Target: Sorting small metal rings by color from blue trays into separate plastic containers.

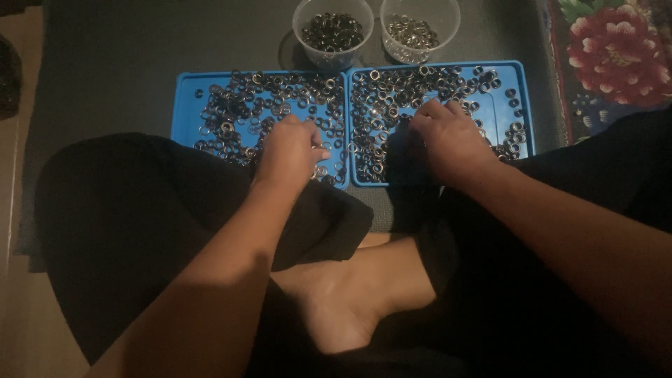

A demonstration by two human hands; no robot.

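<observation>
Two blue trays lie side by side on a dark mat, each strewn with several small metal rings. My left hand (290, 150) rests over the near right part of the left tray (183, 105), its fingers curled and pinching what looks like a ring. My right hand (448, 136) lies flat on the rings in the right tray (521, 77), fingers bent down among them. What sits under either palm is hidden.
Two clear plastic cups stand behind the trays: one with dark rings (332, 31), one with silvery rings (418, 29). My crossed legs in black cloth and a bare foot (350, 294) fill the foreground. A floral rug (609, 56) lies at right.
</observation>
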